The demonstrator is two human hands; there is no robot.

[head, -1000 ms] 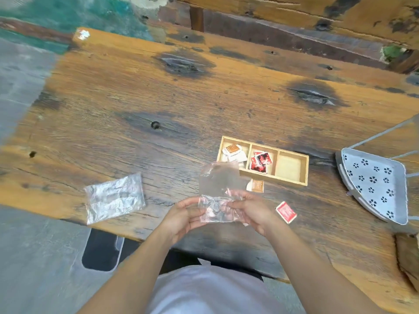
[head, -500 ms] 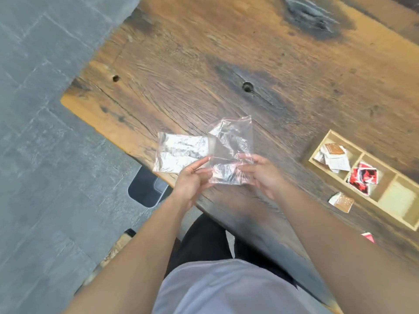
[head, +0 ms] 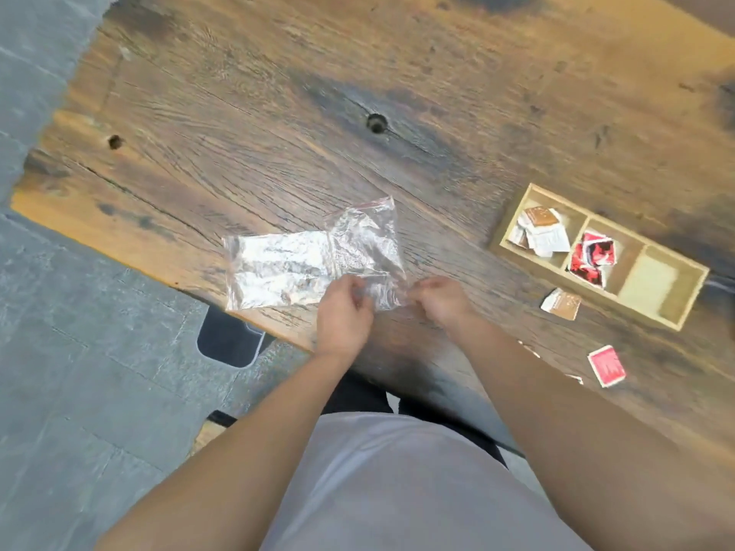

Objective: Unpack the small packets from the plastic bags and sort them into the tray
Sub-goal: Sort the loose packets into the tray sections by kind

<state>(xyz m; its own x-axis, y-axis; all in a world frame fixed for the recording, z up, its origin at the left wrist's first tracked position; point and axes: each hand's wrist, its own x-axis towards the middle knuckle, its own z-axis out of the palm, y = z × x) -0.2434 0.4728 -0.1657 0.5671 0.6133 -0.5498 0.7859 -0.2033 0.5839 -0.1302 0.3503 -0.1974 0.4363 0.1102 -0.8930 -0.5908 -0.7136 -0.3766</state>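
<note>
Weathered orange-brown plank table (head: 278, 125): heavy grain, grey-black stains, two dark knot holes. Pale three-compartment wooden tray (head: 694, 290): the end compartment nearest the two clear crinkled plastic bags (head: 302, 264) holds white packets topped with brown (head: 539, 228), the middle holds red-black-white packets (head: 592, 258), the far end shows bare pale wood; one bag carries a thin red strip along its top edge. Off the tray's near side lie one brown-and-white square packet (head: 561, 304) and one red square packet with white edging (head: 606, 366); grey stone-tile floor (head: 79, 371) past the table edge, light grey shirt (head: 397, 491) at bottom.

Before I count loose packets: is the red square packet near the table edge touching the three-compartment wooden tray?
Apart. The head view shows bare wooden table between the red square packet and the wooden tray.
</note>
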